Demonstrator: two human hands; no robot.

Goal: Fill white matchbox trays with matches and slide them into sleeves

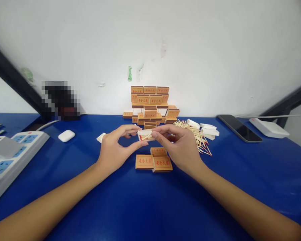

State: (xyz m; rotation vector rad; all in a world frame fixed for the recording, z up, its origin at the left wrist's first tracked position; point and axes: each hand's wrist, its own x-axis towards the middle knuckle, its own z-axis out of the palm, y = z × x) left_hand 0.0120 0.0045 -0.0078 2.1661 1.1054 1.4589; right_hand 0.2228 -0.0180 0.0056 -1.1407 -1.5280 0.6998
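Between my two hands is a small white matchbox tray with several red-tipped matches lying in it. My left hand is closed on its left end, thumb below and fingers above. At the right end my right hand pinches the tray, thumb at its near side; some of its fingers are hidden. Just below, matchboxes in orange-brown lie grouped on the blue table. A loose pile of matches spreads behind and right of my right hand.
Stacked matchboxes stand against the white wall. Several white trays lie beside the match pile. On the right are a phone and a white device. A power strip and a white earbud case lie left.
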